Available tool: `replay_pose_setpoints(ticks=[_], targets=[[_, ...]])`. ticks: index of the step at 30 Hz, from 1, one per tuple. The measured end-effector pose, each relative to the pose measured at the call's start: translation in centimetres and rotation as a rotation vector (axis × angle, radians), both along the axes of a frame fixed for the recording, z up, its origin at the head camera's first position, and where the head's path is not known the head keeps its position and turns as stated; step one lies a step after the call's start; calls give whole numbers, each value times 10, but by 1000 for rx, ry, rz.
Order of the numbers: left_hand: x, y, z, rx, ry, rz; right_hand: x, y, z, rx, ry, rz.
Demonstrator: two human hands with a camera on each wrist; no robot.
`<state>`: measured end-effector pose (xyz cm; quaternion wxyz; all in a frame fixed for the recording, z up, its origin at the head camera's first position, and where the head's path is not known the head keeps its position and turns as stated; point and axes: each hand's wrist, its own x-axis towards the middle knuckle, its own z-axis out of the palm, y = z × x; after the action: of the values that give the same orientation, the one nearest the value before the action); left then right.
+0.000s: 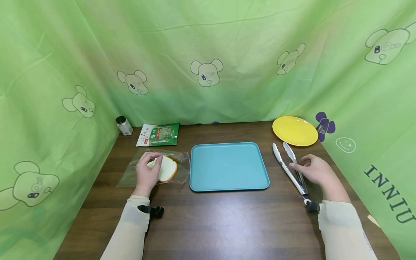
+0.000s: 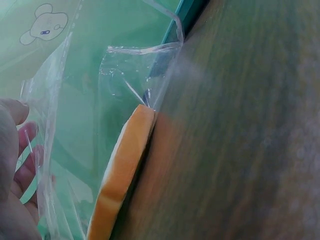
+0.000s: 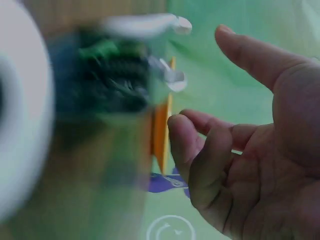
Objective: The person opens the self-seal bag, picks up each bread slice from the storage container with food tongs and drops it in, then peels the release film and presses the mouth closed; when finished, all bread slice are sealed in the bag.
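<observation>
A slice of bread [image 1: 168, 169] lies in a clear plastic bag [image 1: 130, 175] at the left of the table. The left hand [image 1: 147, 173] is over the bag; in the left wrist view its fingers [image 2: 27, 135] curl at the film beside the bread [image 2: 122, 172], pinching it. Metal tongs [image 1: 288, 169] lie with their arms spread at the right, tips pointing to the back. Above their right arm hovers the right hand [image 1: 316, 173], thumb and fingers apart with nothing between them; the right wrist view shows this hand [image 3: 250, 145] too.
A blue tray [image 1: 229, 167] sits mid-table between the hands. At the back left stand a black-capped shaker [image 1: 124, 126] and a green-and-white packet [image 1: 158, 135]. A yellow plate [image 1: 295, 131] is at the back right, near the green curtain [image 1: 227, 39].
</observation>
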<state>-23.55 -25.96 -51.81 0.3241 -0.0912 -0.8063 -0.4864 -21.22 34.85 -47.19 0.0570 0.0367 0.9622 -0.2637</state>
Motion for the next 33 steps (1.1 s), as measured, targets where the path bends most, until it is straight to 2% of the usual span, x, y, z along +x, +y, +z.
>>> replay_pose_setpoints(ticks=[7, 19, 25, 33], targets=[[-2, -2, -3, -7, -22, 4, 2, -2, 18, -36, 134, -7], [-4, -3, 1, -42, -80, -35, -9, -32, 48, -76, 254, 109], [-5, 0, 3, -80, -141, -67, -17, -55, 53, -123, 234, 164], [-7, 2, 6, -142, -225, -124, -31, -82, 54, -97, 213, 250]])
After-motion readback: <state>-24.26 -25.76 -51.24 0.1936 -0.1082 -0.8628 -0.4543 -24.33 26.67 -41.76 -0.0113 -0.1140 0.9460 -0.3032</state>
